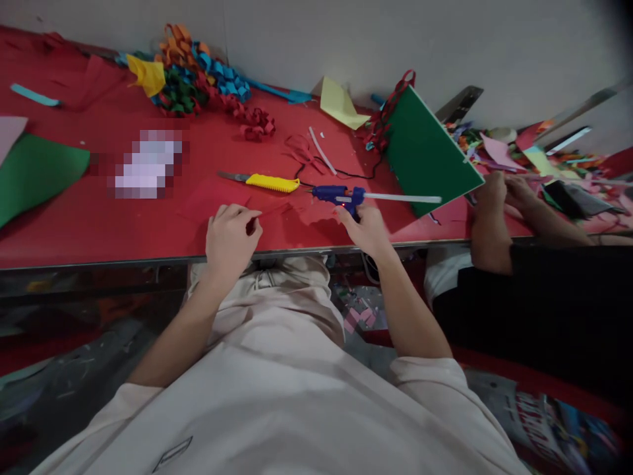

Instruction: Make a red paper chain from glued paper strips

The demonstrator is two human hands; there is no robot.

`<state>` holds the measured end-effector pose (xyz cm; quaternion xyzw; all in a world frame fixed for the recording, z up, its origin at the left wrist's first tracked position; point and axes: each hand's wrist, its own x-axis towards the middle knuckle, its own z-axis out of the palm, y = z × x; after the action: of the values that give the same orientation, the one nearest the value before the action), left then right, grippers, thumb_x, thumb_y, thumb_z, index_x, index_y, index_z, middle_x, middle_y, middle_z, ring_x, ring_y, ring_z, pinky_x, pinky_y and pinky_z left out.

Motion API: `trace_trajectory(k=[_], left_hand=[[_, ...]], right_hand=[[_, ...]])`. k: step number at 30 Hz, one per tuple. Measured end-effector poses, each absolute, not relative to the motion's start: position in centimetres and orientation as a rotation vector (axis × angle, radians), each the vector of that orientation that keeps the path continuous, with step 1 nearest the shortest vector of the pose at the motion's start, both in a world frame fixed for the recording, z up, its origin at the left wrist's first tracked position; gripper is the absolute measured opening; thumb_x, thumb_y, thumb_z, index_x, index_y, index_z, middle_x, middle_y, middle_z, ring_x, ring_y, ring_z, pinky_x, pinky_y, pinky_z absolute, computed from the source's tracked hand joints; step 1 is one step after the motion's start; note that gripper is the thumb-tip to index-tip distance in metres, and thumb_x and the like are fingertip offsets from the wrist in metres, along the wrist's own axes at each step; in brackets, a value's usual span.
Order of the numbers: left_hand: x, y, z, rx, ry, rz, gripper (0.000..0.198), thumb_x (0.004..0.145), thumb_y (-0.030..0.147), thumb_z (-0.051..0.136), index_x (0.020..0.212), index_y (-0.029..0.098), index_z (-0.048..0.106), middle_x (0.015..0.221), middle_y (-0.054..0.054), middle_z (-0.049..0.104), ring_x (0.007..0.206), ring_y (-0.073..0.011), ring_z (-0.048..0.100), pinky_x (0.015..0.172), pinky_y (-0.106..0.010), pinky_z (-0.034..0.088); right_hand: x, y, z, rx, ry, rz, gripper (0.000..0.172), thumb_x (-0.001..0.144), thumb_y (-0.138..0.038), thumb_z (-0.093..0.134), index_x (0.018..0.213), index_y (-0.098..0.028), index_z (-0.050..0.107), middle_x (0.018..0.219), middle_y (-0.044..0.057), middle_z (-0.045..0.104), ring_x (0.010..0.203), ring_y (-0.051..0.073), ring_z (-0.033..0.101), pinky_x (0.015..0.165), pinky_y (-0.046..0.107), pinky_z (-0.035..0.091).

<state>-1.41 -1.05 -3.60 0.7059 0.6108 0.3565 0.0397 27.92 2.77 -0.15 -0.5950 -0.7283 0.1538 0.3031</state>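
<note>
Our left hand (232,236) lay at the near edge of the red table (99,221), its fingers curled in and thumb tip close to the forefinger, over a red paper scrap (277,212) that was hard to tell from the tabletop. We could not tell whether the scrap was pinched or only pressed down.

Our right hand (368,231) was closed around the grip of the blue glue gun (339,195). The gun stood on the table just beyond that hand, its nozzle pointing left. A white glue stick (403,198) stuck out of its back toward the right, and a black cord (346,175) trailed away behind it.

Just left of the nozzle lay a yellow-handled knife (270,183), blade pointing left and touching neither hand. 1 loose glue stick (321,150) lay farther back.

To the right, a green board (428,155) stood tilted on the table, with the tip of the glue stick reaching in front of it. A co-worker's hands (497,191) rested together just beside the board's lower corner, well apart from ours.

Folded paper chains (198,76) in orange, blue, green and red were heaped along the far wall. A yellow paper (341,104) lay near them, and a green sheet (34,173) lay at the far left.
</note>
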Motion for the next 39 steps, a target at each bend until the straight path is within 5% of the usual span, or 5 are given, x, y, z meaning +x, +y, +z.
trace_trajectory(k=[17, 39], left_hand=[[-2.4, -0.6, -4.5, 2.117, 1.753, 1.161, 0.027, 0.093, 0.022, 0.060, 0.106, 0.020, 0.083, 0.095, -0.010, 0.067, 0.089, -0.0244, 0.060, 0.086, -0.041, 0.052], [-3.4, -0.6, -3.4, 2.118, 1.732, 0.983, 0.031, 0.091, 0.018, 0.058, 0.114, 0.016, 0.079, 0.099, -0.011, 0.073, 0.094, -0.0254, 0.065, 0.091, -0.038, 0.053]], right_hand=[[21.2, -0.1, 1.6, -1.478, -2.360, 0.340, 0.039, 0.103, -0.049, 0.053, 0.097, -0.016, 0.071, 0.094, 0.013, 0.077, 0.085, 0.026, 0.069, 0.072, 0.032, 0.041], [20.2, -0.4, 2.8, -1.642, -2.562, 0.128, 0.048, 0.107, -0.054, 0.044, 0.103, -0.014, 0.071, 0.105, 0.015, 0.079, 0.098, 0.029, 0.073, 0.074, 0.033, 0.042]])
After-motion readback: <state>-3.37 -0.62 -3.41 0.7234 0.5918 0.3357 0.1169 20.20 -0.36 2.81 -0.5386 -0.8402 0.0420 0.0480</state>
